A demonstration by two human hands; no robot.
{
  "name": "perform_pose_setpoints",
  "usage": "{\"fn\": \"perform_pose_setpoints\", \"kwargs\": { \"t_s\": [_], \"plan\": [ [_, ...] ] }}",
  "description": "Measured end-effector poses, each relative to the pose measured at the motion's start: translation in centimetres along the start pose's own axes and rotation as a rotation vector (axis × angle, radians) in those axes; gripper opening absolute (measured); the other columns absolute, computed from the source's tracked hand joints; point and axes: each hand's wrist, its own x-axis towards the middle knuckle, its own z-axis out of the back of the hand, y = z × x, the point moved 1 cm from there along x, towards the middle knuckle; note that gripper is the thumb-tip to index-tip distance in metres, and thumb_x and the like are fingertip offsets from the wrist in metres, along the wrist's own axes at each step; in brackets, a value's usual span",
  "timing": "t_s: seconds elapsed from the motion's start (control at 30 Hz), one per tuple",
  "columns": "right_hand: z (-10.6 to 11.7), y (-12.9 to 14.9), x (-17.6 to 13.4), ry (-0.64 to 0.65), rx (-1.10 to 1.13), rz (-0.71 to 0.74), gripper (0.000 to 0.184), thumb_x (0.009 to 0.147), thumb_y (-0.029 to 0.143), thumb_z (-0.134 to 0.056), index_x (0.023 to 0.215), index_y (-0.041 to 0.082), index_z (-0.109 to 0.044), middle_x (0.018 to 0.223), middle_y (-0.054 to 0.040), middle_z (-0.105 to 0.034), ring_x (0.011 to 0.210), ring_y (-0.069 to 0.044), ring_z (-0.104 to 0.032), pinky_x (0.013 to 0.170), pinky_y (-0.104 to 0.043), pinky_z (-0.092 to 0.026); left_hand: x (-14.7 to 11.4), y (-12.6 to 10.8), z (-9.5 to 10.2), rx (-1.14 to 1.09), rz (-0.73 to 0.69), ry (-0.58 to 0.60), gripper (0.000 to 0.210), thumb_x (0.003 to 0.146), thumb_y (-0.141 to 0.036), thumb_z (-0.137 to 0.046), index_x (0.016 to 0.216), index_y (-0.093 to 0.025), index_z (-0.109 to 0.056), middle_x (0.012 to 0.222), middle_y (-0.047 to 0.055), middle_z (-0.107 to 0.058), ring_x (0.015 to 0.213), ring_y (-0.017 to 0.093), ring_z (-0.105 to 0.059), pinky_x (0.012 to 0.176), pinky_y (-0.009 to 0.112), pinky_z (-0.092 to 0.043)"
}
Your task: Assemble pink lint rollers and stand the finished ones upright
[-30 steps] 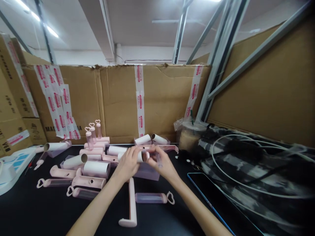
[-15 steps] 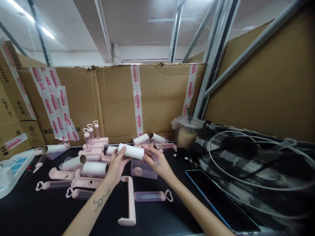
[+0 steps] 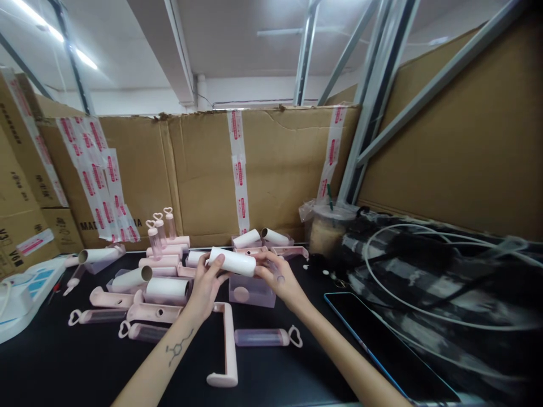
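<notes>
Between my two hands a white paper roll [image 3: 232,262] is held slightly tilted above the table. My left hand [image 3: 208,282] grips its left end, thumb on top. My right hand [image 3: 278,277] pinches its right end with the fingers. Just beneath it lies a translucent purple box [image 3: 254,292] with a round pink spot. Nearer to me rest a pink bracket [image 3: 229,345] with two bent ends and a clear purple tube with a heart-shaped handle [image 3: 263,337]. More white rolls [image 3: 167,289], pink brackets [image 3: 155,312] and heart-handled tubes [image 3: 104,316] lie to the left.
A phone [image 3: 382,345] lies at the right, beside a dark bundle with a looped white cable [image 3: 428,325]. Behind it stands a drink cup [image 3: 328,232]. A white and blue tray [image 3: 40,291] is at the left edge. Taped cardboard [image 3: 203,175] walls the back.
The whole view has shifted slightly, so things appear a little further right. My hands keep hold of the same white roll, with nearly the same grip.
</notes>
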Motion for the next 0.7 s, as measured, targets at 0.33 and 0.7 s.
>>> {"fn": "perform_pose_setpoints", "kwargs": {
  "t_s": [0.33,0.7],
  "plan": [
    [0.2,0.1,0.0,0.045,0.056,-0.088,0.021,0.063,0.023,-0.060,0.082,0.016,-0.056,0.081,-0.0043,-0.061,0.074,-0.018,-0.059,0.064,-0.030,-0.050,-0.2,-0.2,0.2,-0.038,0.110,0.066,0.033,0.065,-0.020,-0.073,0.091,-0.021,-0.053,0.096,0.000,-0.062,0.088,0.015,-0.060,0.087,0.039,-0.046],
    [1.5,-0.3,0.7,0.128,-0.131,0.088,0.023,0.072,0.020,-0.056,0.094,0.015,-0.060,0.094,-0.0086,-0.065,0.088,-0.021,-0.060,0.083,-0.037,-0.046,0.6,-0.8,0.6,0.020,-0.052,-0.005,0.034,0.064,-0.020,-0.072,0.090,-0.022,-0.049,0.093,0.000,-0.060,0.087,0.016,-0.059,0.082,0.038,-0.048]
  ]
}}
